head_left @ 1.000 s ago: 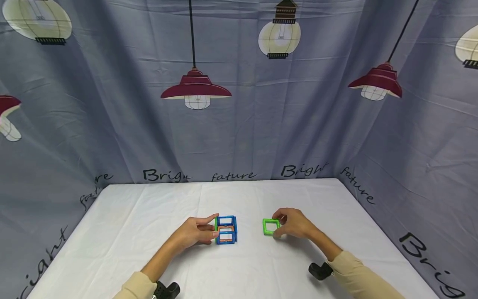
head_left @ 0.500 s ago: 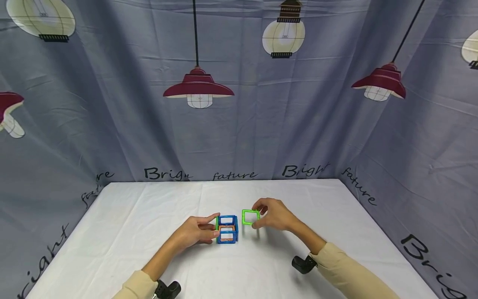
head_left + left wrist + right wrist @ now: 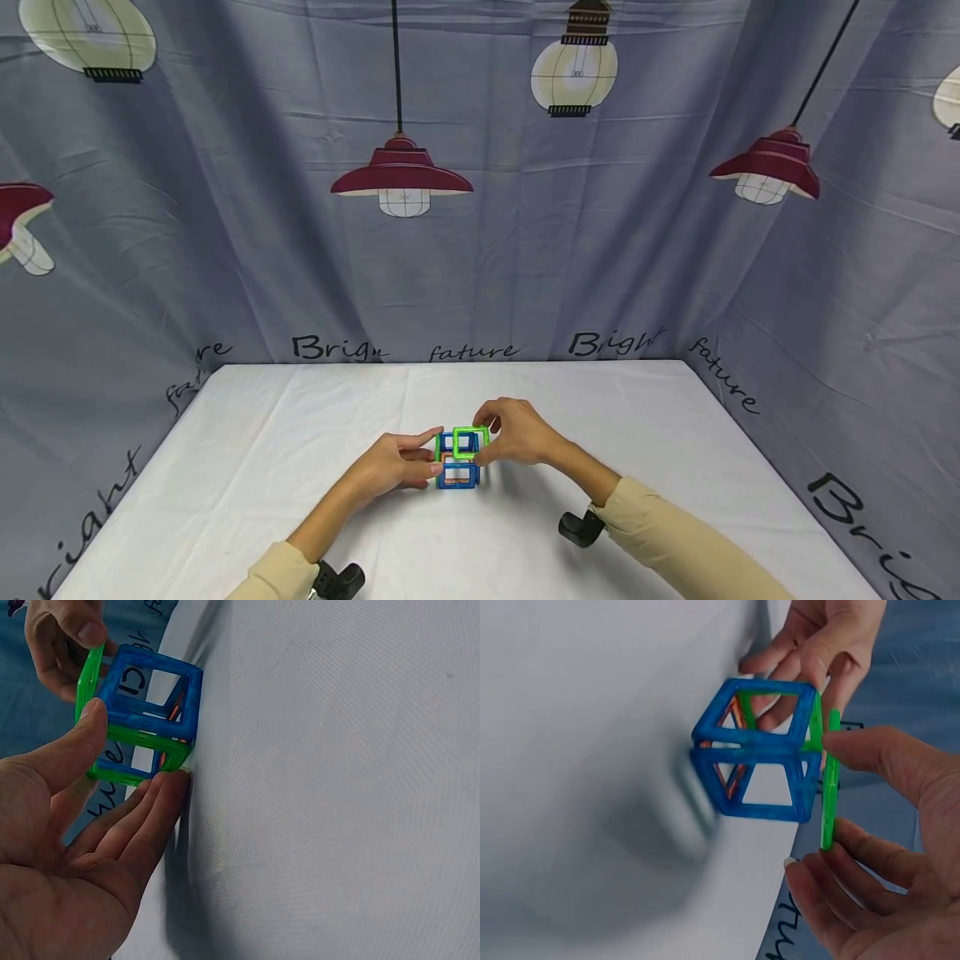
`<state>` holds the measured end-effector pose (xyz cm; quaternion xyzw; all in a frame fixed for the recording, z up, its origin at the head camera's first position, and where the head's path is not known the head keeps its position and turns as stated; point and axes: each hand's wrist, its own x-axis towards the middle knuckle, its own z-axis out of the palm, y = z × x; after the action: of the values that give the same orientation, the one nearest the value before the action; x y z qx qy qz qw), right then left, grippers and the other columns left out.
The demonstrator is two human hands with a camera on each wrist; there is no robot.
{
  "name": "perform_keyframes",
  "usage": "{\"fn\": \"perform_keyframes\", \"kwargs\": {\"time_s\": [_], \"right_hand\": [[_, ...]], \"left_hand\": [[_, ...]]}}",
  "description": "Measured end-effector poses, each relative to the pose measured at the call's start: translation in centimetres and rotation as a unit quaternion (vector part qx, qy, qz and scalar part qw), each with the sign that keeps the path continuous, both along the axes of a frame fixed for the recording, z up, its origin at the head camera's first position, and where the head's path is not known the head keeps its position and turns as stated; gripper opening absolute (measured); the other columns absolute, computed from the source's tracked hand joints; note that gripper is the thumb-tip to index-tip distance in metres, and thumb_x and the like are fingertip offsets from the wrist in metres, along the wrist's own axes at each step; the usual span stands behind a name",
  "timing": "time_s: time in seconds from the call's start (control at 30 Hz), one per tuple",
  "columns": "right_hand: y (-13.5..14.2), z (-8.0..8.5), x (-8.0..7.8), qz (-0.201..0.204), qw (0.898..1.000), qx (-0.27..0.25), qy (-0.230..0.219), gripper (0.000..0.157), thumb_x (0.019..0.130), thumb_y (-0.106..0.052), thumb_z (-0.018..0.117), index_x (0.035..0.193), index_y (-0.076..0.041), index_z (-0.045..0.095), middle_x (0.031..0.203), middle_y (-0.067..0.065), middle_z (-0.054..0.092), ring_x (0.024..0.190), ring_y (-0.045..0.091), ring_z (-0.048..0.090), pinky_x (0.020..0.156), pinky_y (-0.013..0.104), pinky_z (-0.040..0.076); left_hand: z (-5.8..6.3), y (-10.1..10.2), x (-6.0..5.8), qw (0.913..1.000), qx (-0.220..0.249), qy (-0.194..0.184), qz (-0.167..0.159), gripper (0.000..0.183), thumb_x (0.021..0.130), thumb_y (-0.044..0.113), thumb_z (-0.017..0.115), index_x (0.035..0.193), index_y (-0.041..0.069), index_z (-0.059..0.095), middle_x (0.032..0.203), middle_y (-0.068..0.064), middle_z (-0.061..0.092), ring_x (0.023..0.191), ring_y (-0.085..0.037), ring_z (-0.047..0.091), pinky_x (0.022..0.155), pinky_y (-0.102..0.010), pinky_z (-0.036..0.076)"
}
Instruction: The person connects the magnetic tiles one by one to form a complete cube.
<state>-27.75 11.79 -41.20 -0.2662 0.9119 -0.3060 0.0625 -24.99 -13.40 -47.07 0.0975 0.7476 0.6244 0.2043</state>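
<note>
An open-topped cube of magnetic tiles (image 3: 458, 465) stands on the white table, built from square frames in blue, green and orange. My left hand (image 3: 386, 462) holds it at its left green side, thumb at one edge and fingers at another. In the left wrist view, the thumb lies near a corner where blue and green frames (image 3: 142, 738) meet. My right hand (image 3: 519, 432) pinches a loose green square magnetic tile (image 3: 830, 780) by its edges, thumb on one side and fingers on the opposite one. That tile lies close over the cube's top, overlapping its far right part in the head view.
A white cloth covers the table (image 3: 600, 400). Grey-blue curtains (image 3: 480, 275) printed with lamps and lettering hang behind and at both sides. Black wrist cameras (image 3: 581, 529) sit at both cuffs.
My right hand has lifted the green tile off the table at the right and carried it left to above the cube. My left hand has stayed at the cube.
</note>
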Motion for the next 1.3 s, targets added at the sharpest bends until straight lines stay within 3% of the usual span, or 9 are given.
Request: {"fn": "perform_keyframes", "kwargs": {"time_s": [0.73,1.3], "right_hand": [[-1.8,-1.3,0.1,0.004,1.0,-0.015,-0.002,0.044,0.07,-0.024,0.089,0.107,-0.008,0.072,0.102,0.007,0.07,0.094,0.024,0.063,0.075,0.032,0.054],[-1.7,-1.3,0.5,-0.009,1.0,-0.013,0.001,0.045,0.071,-0.024,0.091,0.11,-0.009,0.073,0.1,0.003,0.067,0.087,0.017,0.059,0.069,0.028,0.051]], "left_hand": [[-0.1,-0.1,0.0,0.9999,-0.012,0.01,0.003,0.072,0.088,0.021,0.081,0.151,0.008,0.049,0.13,-0.026,0.066,0.101,-0.022,0.072,0.084,-0.039,0.063],[0.0,0.1,0.0,0.9995,-0.015,0.027,-0.011,0.069,0.091,0.017,0.078,0.15,0.003,0.046,0.129,-0.028,0.065,0.101,-0.02,0.071,0.082,-0.037,0.063]]}}
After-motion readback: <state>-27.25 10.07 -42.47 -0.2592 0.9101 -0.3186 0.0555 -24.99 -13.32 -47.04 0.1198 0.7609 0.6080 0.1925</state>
